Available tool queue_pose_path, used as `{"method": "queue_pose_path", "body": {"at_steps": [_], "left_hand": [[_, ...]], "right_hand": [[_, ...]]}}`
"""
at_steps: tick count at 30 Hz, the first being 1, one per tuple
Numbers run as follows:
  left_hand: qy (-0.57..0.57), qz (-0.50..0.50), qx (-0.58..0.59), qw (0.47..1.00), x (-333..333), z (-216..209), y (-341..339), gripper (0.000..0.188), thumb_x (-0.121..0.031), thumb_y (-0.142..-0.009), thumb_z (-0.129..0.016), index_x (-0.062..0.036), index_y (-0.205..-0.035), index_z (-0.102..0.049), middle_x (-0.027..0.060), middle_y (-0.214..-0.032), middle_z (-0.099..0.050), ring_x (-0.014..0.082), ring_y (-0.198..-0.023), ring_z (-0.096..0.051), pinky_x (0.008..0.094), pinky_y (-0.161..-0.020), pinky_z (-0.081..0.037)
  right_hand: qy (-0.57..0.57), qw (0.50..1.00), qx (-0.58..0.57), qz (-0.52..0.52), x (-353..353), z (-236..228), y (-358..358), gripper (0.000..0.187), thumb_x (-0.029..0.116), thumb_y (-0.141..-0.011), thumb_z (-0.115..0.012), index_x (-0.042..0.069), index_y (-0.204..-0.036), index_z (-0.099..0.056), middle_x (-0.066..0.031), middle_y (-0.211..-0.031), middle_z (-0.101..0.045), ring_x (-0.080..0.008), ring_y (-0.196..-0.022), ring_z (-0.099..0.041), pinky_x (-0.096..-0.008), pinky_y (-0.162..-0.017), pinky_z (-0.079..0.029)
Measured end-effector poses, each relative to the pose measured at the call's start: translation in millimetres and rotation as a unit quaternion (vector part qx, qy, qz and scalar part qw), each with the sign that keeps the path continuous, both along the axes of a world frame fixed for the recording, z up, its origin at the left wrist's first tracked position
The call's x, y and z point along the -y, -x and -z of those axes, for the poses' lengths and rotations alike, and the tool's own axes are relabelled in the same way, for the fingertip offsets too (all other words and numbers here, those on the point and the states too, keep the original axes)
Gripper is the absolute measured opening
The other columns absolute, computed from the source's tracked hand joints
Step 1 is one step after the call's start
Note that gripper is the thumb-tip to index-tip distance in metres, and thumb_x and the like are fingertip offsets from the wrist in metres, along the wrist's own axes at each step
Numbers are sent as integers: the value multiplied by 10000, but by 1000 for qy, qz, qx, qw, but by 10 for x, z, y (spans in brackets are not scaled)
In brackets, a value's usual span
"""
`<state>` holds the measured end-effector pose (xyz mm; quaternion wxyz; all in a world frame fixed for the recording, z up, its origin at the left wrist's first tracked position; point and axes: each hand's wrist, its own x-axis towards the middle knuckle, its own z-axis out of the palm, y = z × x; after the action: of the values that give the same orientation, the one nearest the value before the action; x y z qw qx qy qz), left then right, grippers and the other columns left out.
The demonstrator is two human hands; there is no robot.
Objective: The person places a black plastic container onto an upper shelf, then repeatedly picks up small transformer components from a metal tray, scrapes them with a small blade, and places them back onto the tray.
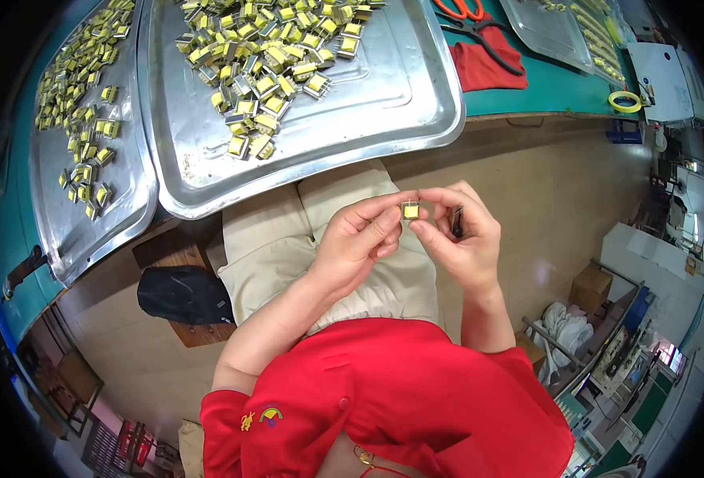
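Above my lap, both hands meet around one small transformer, a yellow-taped block with thin metal pins pointing up. My left hand pinches it from the left between thumb and index finger, the other fingers curled under. From the right, the thumb and index finger of my right hand close on the same piece. A small dark object sits within the curled fingers of my right hand; its kind cannot be made out. Beyond the hands, a large metal tray holds a heap of similar transformers.
A second metal tray with more transformers lies at the left on the green table. Scissors rest on a red cloth at the far right. A yellow tape roll is near the table's right end. A black bag lies on a wooden stool.
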<state>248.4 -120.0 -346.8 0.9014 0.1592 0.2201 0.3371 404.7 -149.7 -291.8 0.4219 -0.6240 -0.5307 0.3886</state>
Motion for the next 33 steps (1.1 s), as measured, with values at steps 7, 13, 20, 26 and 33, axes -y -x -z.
{"method": "queue_pose_path", "body": {"at_steps": [7, 13, 20, 26, 33], "left_hand": [[-1, 22, -1, 1000, 1, -34, 5, 350, -142, -931, -523, -3, -1253, -509, 40, -1046, -615, 41, -648, -413, 184, -554, -329], [-51, 29, -64, 996, -7, -80, 21, 342, -54, -886, -582, -32, -1226, -549, 0, -1011, -596, 49, -808, -492, 199, -692, -407], [-148, 10, -101, 984, 3, -92, 18, 327, -24, -882, -572, -18, -1209, -553, 33, -1084, -582, 92, -993, -523, 237, -858, -415], [-193, -18, -88, 977, -7, -56, -1, 327, -20, -886, -563, -15, -1213, -547, 38, -1088, -576, 88, -1004, -517, 235, -861, -412], [-128, 19, -97, 987, -9, -20, 17, 331, -114, -930, -530, -37, -1251, -507, 26, -1018, -592, 37, -799, -491, 181, -692, -405]], "right_hand": [[2, 999, -42, 0, 15, 43, -25, 299, -73, -715, -704, -17, -995, -618, 3, -802, -484, -26, -588, -384, -171, -517, -302], [-13, 999, -42, -10, 27, 65, -13, 237, -116, -722, -665, -5, -922, -606, 1, -801, -483, -33, -625, -403, -176, -548, -320], [-17, 999, -32, -3, 33, 67, -17, 207, -128, -721, -657, 2, -866, -588, -3, -805, -489, -37, -629, -407, -180, -551, -320], [-24, 999, -22, -12, 0, 47, -23, 195, -125, -717, -658, 1, -850, -589, -12, -810, -500, -36, -616, -404, -182, -538, -316], [-59, 995, 66, -44, -152, -273, -16, 200, -117, -678, -686, -20, -844, -629, -29, -796, -531, -33, -573, -395, -182, -488, -285]]}}
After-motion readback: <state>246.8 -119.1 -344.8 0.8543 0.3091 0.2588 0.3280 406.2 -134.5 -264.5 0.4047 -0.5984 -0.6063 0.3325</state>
